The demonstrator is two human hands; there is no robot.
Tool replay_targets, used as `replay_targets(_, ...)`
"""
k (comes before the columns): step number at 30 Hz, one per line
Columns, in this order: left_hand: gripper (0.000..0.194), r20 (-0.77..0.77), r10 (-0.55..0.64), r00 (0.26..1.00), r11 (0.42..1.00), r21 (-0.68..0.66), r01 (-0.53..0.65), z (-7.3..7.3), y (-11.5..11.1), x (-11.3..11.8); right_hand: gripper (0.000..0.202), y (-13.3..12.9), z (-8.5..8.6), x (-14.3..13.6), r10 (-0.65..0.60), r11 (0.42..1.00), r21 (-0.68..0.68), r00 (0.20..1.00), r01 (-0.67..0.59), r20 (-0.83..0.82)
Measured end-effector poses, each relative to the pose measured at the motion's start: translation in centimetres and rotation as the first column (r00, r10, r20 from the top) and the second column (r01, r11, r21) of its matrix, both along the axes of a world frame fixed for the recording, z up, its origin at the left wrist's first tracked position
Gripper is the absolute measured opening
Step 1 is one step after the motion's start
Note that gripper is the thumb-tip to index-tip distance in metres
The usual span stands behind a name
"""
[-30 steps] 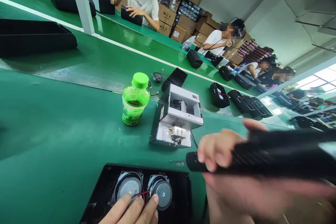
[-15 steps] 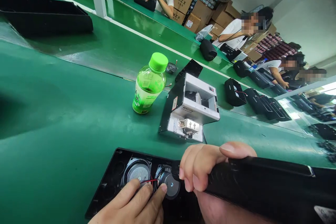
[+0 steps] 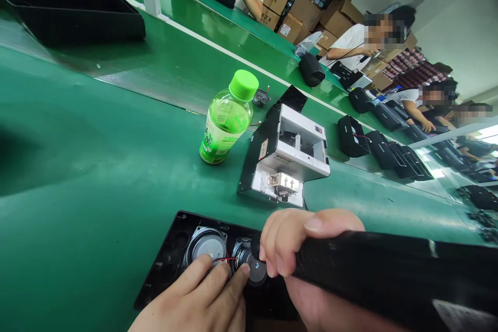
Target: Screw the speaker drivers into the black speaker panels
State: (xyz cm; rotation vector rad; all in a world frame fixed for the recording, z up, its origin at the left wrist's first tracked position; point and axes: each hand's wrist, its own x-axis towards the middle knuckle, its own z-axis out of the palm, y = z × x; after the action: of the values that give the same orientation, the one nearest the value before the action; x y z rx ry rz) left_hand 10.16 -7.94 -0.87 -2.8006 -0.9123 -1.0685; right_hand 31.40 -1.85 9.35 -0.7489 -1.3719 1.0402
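A black panel [image 3: 163, 270] lies on the green table at the bottom middle. Two round speaker drivers with metal frames sit in it: a left driver [image 3: 213, 243] and a right driver [image 3: 257, 273], joined by a red wire [image 3: 226, 259]. My left hand [image 3: 202, 295] rests over them, fingers stretched out, its fingertips touching both drivers. My right hand [image 3: 286, 244] is wrapped round the front of a long black electric screwdriver [image 3: 373, 264], held nearly level. The screwdriver's nose is over the top edge of the right driver; its tip and any screw there are hidden.
Beyond the panel stand a green-capped drink bottle [image 3: 226, 119] and a white-and-black bench machine [image 3: 286, 158]. A loose speaker driver [image 3: 261, 97] lies behind them. Black housings [image 3: 78, 18] sit on the far bench, at the left and right. Several people work across it.
The view has shifted slightly, moving the scene a little. My right hand and screwdriver have edged left relative to the panel. My left fingers stay on the drivers.
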Motion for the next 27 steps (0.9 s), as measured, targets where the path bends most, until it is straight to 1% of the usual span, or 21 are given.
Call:
replay_targets(3, 0.020, 0.016, 0.037, 0.999, 0.998, -0.049, -0.036, 0.9, 0.3, 0.5, 0.032, 0.2, -1.4, -0.5, -0.016, 0.999, 0.036, 0.998, 0.018, -0.062)
replay_targets(6, 0.038, 0.098, 0.073, 0.993, 0.995, -0.075, -0.065, 1.7, 0.8, 0.6, 0.040, 0.3, -3.1, -0.7, -0.076, 0.996, 0.032, 0.995, 0.078, -0.059)
replay_targets(8, 0.049, 0.161, 0.113, 0.981, 0.990, -0.100, -0.098, 2.1, 1.3, 0.1, 0.050, 0.2, -4.1, -0.6, -0.113, 0.993, 0.012, 0.993, 0.113, -0.032)
replay_targets(9, 0.051, 0.174, 0.126, 0.977, 0.987, -0.122, -0.106, 2.2, 1.6, -0.3, 0.055, 0.2, -4.4, -0.5, -0.115, 0.993, 0.001, 0.993, 0.115, -0.029)
replay_targets(13, 0.044, 0.155, 0.111, 0.982, 0.971, -0.227, -0.074, 2.5, 2.9, -2.3, 0.077, 0.0, -4.8, 0.0, -0.065, 0.997, -0.032, 0.995, 0.063, -0.074)
replay_targets(14, 0.041, 0.149, 0.099, 0.984, 0.964, -0.260, -0.058, 2.6, 3.2, -2.7, 0.079, 0.0, -4.7, -0.1, -0.060, 0.998, -0.032, 0.995, 0.058, -0.084)
replay_targets(16, 0.033, 0.152, 0.079, 0.985, 0.945, -0.326, -0.025, 2.7, 3.8, -3.3, 0.078, -0.1, -4.5, -0.5, -0.067, 0.998, -0.023, 0.994, 0.065, -0.091)
replay_targets(18, 0.026, 0.165, 0.067, 0.984, 0.931, -0.364, -0.003, 3.0, 4.4, -3.4, 0.072, -0.3, -3.7, -0.9, -0.083, 0.997, 0.000, 0.992, 0.083, -0.094)
replay_targets(20, 0.023, 0.146, 0.031, 0.989, 0.934, -0.357, 0.024, 3.2, 4.9, -3.4, 0.068, -0.5, -2.1, -1.1, -0.099, 0.995, 0.005, 0.990, 0.100, -0.104)
replay_targets(21, 0.023, 0.142, 0.017, 0.990, 0.939, -0.341, 0.033, 3.2, 5.1, -3.3, 0.068, -0.6, -0.9, -1.0, -0.119, 0.993, 0.006, 0.986, 0.120, -0.119)
replay_targets(23, 0.024, 0.164, 0.021, 0.986, 0.950, -0.310, 0.031, 2.8, 5.2, -3.1, 0.066, -0.7, 1.8, -0.3, -0.207, 0.977, 0.019, 0.966, 0.212, -0.155)
replay_targets(25, 0.031, 0.209, 0.071, 0.975, 0.954, -0.298, -0.005, 2.0, 5.0, -2.9, 0.057, -0.1, 4.4, 0.5, -0.326, 0.936, 0.075, 0.929, 0.343, -0.175)
replay_targets(27, 0.037, 0.213, 0.107, 0.971, 0.954, -0.296, -0.040, 1.3, 4.7, -2.8, 0.049, 1.3, 6.1, 1.2, -0.388, 0.896, 0.157, 0.904, 0.416, -0.180)
